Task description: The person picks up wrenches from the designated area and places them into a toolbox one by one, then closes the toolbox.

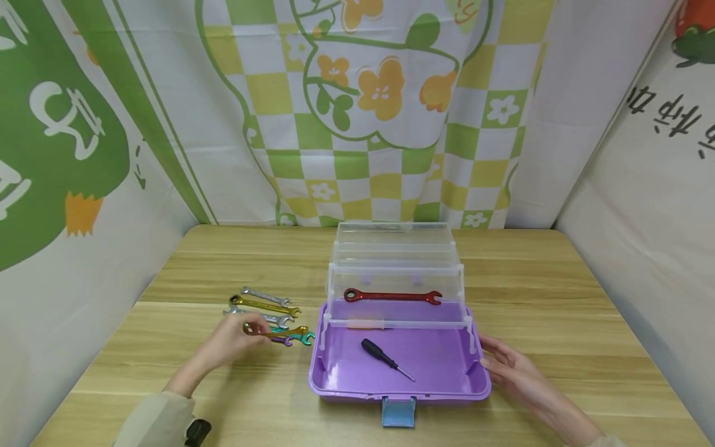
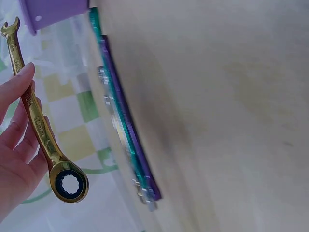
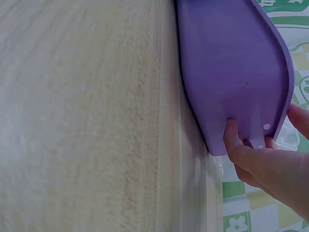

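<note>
The step in hand looks to be the transfer of a glossy gold metal combination wrench (image 2: 40, 128) to the purple plastic toolbox with clear folding trays (image 1: 441, 360); the next move seems to call for clearing its left rim while the right hand (image 1: 516, 375), fingers relaxed against the right wall, steadies it. The left hand (image 1: 234, 338) pinches the wrench along its shaft, apart from the coloured and silver wrenches (image 1: 268, 306) on the wood-grain surface (image 1: 558, 298), its open end facing the toolbox.
</note>
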The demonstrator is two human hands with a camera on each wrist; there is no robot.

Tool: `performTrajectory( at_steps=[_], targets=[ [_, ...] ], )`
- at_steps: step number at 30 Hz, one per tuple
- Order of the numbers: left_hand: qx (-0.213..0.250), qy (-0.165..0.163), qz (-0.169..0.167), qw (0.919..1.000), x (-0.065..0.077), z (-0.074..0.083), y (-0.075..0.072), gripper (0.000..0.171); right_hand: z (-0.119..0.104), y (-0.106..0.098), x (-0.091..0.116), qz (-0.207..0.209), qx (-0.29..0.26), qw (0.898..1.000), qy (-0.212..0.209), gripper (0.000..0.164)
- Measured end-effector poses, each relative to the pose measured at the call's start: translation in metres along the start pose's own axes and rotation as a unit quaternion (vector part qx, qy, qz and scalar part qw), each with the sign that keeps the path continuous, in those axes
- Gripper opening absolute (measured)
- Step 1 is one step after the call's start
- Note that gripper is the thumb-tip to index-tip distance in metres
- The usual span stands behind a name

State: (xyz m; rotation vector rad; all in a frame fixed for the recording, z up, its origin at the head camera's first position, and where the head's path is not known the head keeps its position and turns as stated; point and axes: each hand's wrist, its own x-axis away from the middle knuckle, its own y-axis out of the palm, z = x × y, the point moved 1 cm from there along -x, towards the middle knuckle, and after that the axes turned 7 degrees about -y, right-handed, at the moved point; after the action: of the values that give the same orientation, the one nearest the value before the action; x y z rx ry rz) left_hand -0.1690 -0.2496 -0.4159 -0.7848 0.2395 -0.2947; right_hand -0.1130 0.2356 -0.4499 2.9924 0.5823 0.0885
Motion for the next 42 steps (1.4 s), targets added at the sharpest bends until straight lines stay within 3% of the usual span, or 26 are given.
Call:
performTrajectory(
  at_steps=[5, 11, 42],
  targets=[
    [-0.015, -0.005, 0.017, 0.9997, -0.006, 0.012, -0.002, 0.015, 0.0, 0.0, 0.0, -0.006, -0.004, 1.0, -0.009, 0.063],
    [-0.02, 0.003, 0.016, 0.9997, -0.013, 0.028, -0.004, 0.012, -0.001, 0.0, -0.001, 0.004, 0.005, 1.0, 0.011, 0.066],
    [-0.025, 0.085, -0.056, 0.9945, -0.085, 0.111, 0.009, 0.009, 0.0, 0.0, 0.0, 0.001, 0.004, 1.0, 0.0, 0.064]
  ],
)
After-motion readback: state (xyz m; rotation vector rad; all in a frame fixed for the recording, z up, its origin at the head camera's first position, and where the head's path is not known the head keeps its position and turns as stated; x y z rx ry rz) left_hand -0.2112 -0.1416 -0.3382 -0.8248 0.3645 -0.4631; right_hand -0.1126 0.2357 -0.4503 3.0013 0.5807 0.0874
